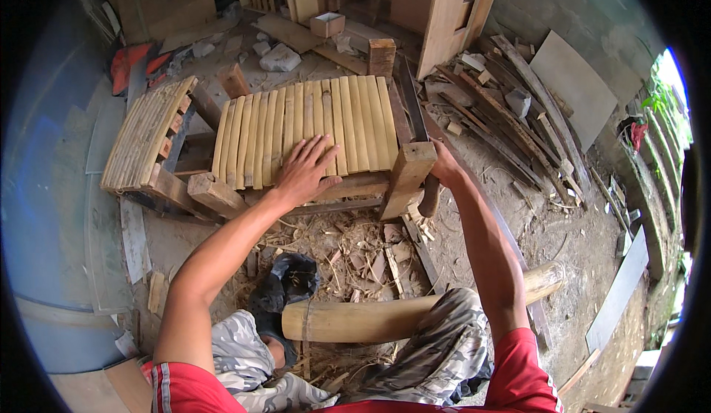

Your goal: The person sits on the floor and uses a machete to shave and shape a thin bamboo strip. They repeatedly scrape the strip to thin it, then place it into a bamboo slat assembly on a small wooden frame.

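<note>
In front of me is a low wooden bench frame [412, 168] topped with a row of split bamboo slats [296, 113]. My left hand [307, 167] lies flat on the slats near their front edge, fingers spread. Beyond the square corner post on the right, my right hand [443, 162] is closed round the wooden handle of a handsaw [416, 109]. Its long, tapering dark blade points away from me, beside the right end of the slats. The post partly covers the saw, and I cannot make out its teeth.
Another slatted panel [144, 131] adjoins the bench at left. A thick bamboo pole [363, 320] lies across by my legs, near a black plastic bag [292, 280]. Scrap wood [503, 109] is heaped at right; shavings [355, 250] litter the floor. Boards [444, 24] lean at the back.
</note>
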